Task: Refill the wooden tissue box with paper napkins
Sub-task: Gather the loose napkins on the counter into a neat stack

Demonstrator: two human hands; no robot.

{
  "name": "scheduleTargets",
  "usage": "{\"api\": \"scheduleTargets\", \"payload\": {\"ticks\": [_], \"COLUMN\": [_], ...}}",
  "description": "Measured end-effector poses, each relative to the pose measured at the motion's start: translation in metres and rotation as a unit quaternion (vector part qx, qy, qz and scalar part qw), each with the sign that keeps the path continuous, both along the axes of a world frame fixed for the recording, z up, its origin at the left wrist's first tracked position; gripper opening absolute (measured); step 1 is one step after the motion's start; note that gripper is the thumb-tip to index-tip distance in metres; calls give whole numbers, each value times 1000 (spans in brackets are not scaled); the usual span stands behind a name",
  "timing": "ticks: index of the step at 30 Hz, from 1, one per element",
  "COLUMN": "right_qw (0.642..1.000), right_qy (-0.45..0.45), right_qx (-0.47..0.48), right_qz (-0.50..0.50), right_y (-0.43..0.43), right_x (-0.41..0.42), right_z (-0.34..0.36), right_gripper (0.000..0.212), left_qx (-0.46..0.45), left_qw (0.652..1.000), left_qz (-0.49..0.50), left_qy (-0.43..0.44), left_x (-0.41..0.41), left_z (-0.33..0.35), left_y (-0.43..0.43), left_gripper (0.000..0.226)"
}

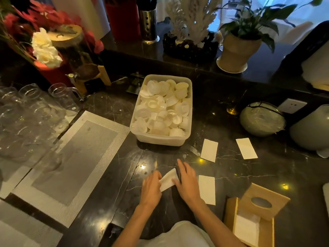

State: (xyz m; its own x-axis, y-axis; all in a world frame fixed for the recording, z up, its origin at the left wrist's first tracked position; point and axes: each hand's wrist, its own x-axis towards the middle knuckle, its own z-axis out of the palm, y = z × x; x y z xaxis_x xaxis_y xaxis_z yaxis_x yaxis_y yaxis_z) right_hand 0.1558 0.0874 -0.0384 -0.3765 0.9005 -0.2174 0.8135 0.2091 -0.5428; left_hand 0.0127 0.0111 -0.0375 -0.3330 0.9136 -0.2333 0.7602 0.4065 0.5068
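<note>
The light wooden tissue box [231, 218] stood open at about five o'clock on the dark marbled worktop [249, 175], a layer of white paper lying flat on its floor, while its square wooden lid with an oval slot [265, 202] leaned tilted against the box's far edge. Just beyond the box toward nine o'clock, a folded white paper napkin [206, 189] lay flat on the worktop, touching the outer edge of the right hand [187, 180]. That hand lay palm down with fingers stretched forward, pressing on the right end of a partly folded white napkin [167, 180], and the left hand [152, 188] had its curled fingers pinching the napkin's left end; both hands sat near six o'clock. Two more folded white napkins rested farther out toward three o'clock, one [209, 150] beside the tub's corner and another [246, 148] well apart to its right. At the centre stood a white rectangular plastic tub [160, 138] heaped with small white cups. A grey woven placemat with a pale border [74, 157] lay toward eight o'clock, with clear glass jugs [26, 113] crowded at nine o'clock. A round pale green glazed jar [261, 119] sat at three o'clock, and a potted green plant [238, 50] stood on the raised ledge at one o'clock.
</note>
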Motion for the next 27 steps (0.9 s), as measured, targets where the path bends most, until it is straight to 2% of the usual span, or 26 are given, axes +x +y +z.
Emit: {"api": "scheduleTargets", "payload": {"ticks": [1, 2, 5, 6, 8, 10, 11, 15, 17, 22, 25, 27], "right_qw": [998, 993, 989, 994, 993, 948, 928, 885, 882, 920, 942, 949], "right_qy": [-12, -26, -28, -1, 103, 212, 232, 251, 244, 143, 51, 28], "right_qx": [34, 66, 90, 76, -17, -104, -114, -159, -177, -141, -121, -111], "right_qz": [50, 93, 111, 79, -60, -215, -268, -358, -362, -337, -308, -295], "right_y": [-1, -2, -4, -5, -9, -10, -9, -3, -1, -5, -12, -16], "right_x": [5, 10, 25, 31, 44, 60, 68, 94, 100, 108, 105, 101], "right_z": [5, 10, 23, 26, 32, 33, 31, 29, 26, 15, 6, 2], "right_gripper": [75, 72, 33, 25, 16, 16, 19, 26, 23, 15, 16, 17], "left_qx": [29, 51, 83, 81, 49, 13, -7, -109, -125, -100, -99, -100], "left_qw": [998, 992, 977, 979, 979, 965, 956, 911, 890, 923, 957, 973], "left_qz": [-57, -110, -195, -183, -98, -8, 21, 37, 51, 36, 13, 1], "left_qy": [9, 17, -9, -49, -170, -261, -292, -397, -435, -369, -274, -207], "left_x": [-2, -5, -11, -10, -5, 9, 18, 66, 86, 111, 120, 125], "left_z": [2, 5, 15, 17, 22, 22, 21, 17, 13, 12, 11, 10], "left_y": [0, 1, 13, 18, 30, 42, 47, 65, 69, 71, 66, 63], "left_gripper": [28, 29, 32, 31, 33, 41, 42, 29, 23, 8, 9, 11]}}
